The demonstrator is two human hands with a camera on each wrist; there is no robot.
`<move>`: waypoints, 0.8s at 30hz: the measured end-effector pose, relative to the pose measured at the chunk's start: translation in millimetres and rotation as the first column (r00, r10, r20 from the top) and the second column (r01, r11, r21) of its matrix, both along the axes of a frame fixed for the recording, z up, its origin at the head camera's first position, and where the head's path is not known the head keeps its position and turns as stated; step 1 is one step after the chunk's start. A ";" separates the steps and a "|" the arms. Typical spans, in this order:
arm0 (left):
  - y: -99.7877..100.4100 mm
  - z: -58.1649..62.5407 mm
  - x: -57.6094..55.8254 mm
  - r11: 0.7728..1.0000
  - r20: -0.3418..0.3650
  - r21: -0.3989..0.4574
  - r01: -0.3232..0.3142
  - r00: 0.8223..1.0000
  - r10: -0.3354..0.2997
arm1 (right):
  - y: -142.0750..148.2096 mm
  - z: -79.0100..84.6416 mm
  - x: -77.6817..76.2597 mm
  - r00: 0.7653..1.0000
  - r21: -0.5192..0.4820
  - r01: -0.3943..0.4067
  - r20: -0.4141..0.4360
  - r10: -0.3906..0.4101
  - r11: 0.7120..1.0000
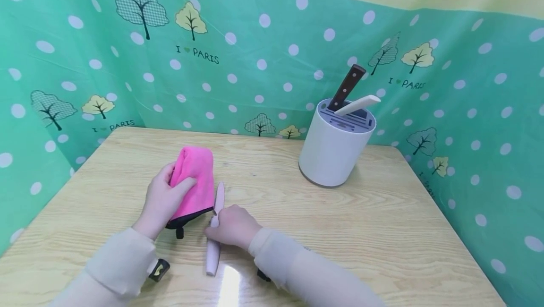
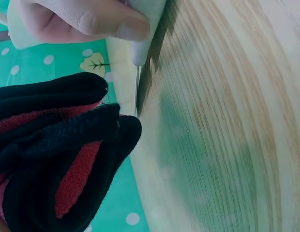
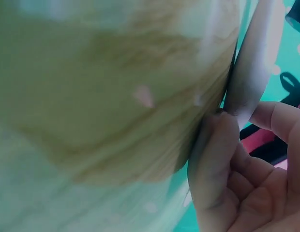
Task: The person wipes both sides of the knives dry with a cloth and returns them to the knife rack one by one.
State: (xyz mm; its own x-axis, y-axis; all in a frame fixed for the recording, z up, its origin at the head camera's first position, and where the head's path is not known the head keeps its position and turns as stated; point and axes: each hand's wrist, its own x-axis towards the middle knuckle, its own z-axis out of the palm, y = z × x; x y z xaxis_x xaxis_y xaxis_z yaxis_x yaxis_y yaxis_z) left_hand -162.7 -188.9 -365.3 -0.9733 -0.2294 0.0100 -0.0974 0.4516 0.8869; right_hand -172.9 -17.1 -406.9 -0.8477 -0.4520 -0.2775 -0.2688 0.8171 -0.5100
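Note:
My left hand point(image 1: 163, 198) grips a folded pink cloth point(image 1: 197, 179) with black edging and a small black loop, left of a knife. The knife's white handle point(image 1: 213, 257) points toward me and its pale blade point(image 1: 219, 196) points away. With thumb and fingers my right hand point(image 1: 234, 226) pinches the handle near the blade, low at the table. In the left wrist view the folded cloth point(image 2: 77, 179) is close to the blade point(image 2: 137, 89); whether they touch I cannot tell. The right wrist view shows the handle point(image 3: 254, 63) between the right hand's fingertips point(image 3: 220, 128).
A white cylindrical knife block point(image 1: 331, 151) stands at the back right. In its slotted top are a dark brown-handled knife point(image 1: 347, 87) and a white handle point(image 1: 358, 105). Green dotted fabric point(image 1: 255, 75) hangs behind and beside the wooden table point(image 1: 361, 231).

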 end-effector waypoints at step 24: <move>2.0 -0.9 3.9 1.000 -0.006 0.019 0.014 1.000 -0.014 | 56.7 -2.4 -20.7 0.913 -0.347 0.296 0.377 -0.156 0.890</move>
